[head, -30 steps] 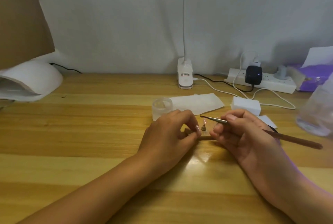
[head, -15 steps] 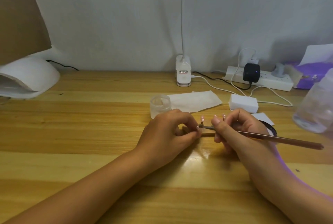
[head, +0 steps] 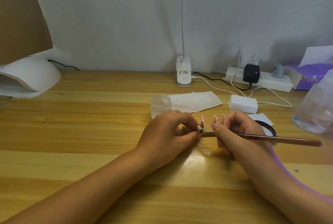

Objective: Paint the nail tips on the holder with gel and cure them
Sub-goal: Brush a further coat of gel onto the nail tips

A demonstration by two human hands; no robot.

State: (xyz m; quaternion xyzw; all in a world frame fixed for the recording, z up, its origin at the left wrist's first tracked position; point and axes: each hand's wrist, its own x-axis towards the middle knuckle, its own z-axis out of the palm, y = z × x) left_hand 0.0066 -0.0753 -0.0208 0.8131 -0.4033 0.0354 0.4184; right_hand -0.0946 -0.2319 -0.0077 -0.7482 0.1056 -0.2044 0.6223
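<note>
mid-paint. holder is pinched on the table by the left hand; brush is gripped by the right hand, tip laid on the leftmost nail tip. other tips look coated. curing under the lamp is judged undone.

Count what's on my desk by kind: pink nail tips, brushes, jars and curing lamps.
Pink nail tips: 4 in view, more may be hidden
Brush: 1
Clear jar: 1
Curing lamp: 1
Total: 7
</note>
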